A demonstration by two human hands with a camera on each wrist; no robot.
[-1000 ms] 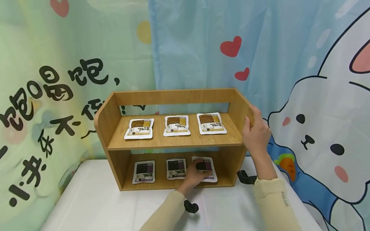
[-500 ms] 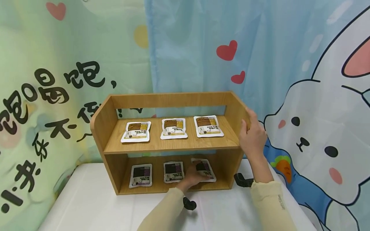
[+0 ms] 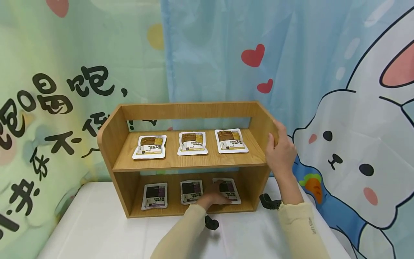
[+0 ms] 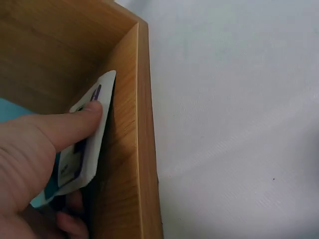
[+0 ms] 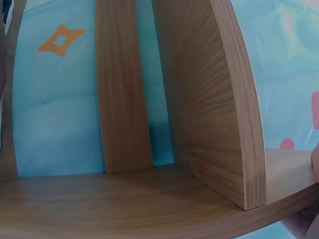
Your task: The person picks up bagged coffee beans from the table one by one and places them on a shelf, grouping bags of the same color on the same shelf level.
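Observation:
On a two-tier wooden shelf (image 3: 184, 110), my left hand (image 3: 211, 196) reaches into the lower tier and holds the rightmost white pouch with dark and purple print (image 3: 231, 190). The left wrist view shows my thumb (image 4: 79, 128) on the front of this pouch (image 4: 75, 162) and fingertips at its underside. Higher up, my right hand (image 3: 280, 153) grips the outer edge of the right side panel. In the right wrist view only part of that hand (image 5: 313, 219) appears, at the right border, curled around the wood.
Two more dark-printed pouches, one left (image 3: 155, 196) and one in the middle (image 3: 191, 192), lean in the lower tier. Above them lie a left (image 3: 150, 146), a middle (image 3: 192, 143) and a right yellow-brown pouch (image 3: 231, 140). The shelf stands on a white-covered table (image 3: 87, 230) before a printed curtain (image 3: 207, 54).
The head view has shifted slightly, carrying the shelf leftward in frame. My left hand sits a little further left over the pouch, showing more of its print. My right hand keeps its grip.

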